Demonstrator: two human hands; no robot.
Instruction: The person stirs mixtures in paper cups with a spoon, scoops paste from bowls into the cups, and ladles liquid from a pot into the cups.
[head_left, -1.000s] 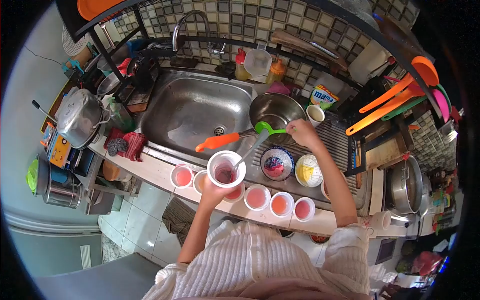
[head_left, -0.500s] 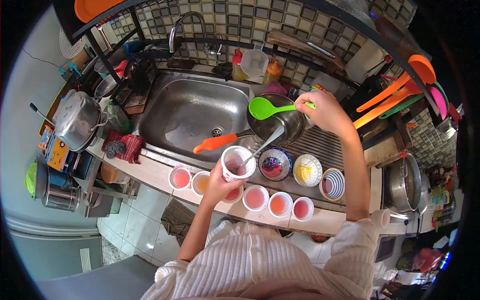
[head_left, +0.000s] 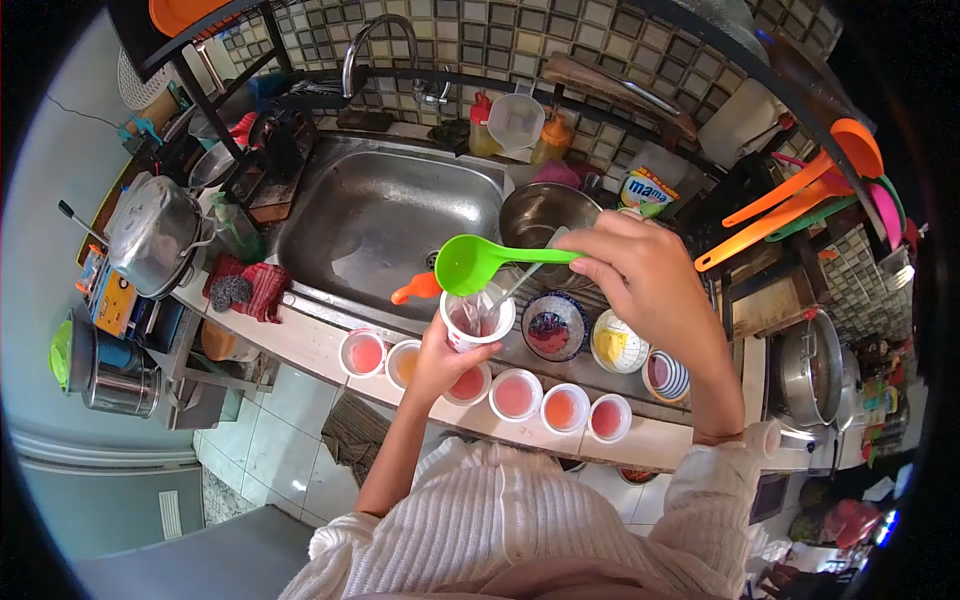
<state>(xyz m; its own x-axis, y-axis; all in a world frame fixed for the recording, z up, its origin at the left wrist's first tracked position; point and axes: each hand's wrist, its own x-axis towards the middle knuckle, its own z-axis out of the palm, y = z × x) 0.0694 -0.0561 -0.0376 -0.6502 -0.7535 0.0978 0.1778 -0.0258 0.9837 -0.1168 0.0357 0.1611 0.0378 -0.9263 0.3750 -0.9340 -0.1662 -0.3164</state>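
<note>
My left hand (head_left: 437,362) is wrapped round a white plastic cup (head_left: 472,341) just over the counter edge. A spoon (head_left: 519,284) leans in the cup, its handle toward my right hand. Closed on the handle of a green ladle (head_left: 468,266), my right hand (head_left: 640,275) holds the bowl right above the cup. Clear liquid seems to run from the ladle into the cup. Several white cups with pink, red or orange contents, including one (head_left: 515,395), line the counter. Behind them stands a metal pot (head_left: 530,208), its orange handle (head_left: 416,289) partly hidden by the ladle.
The steel sink (head_left: 375,225) lies at the back left. Three small bowls, a patterned one (head_left: 581,327), a white one (head_left: 638,352) and a striped one (head_left: 684,383), stand right of the cup. A red cloth (head_left: 265,293) lies at left; orange utensils (head_left: 770,210) hang at right.
My right hand has brought the green ladle left and down from above the pot to over the cup, and tilted it. The left hand keeps hold of the cup.
</note>
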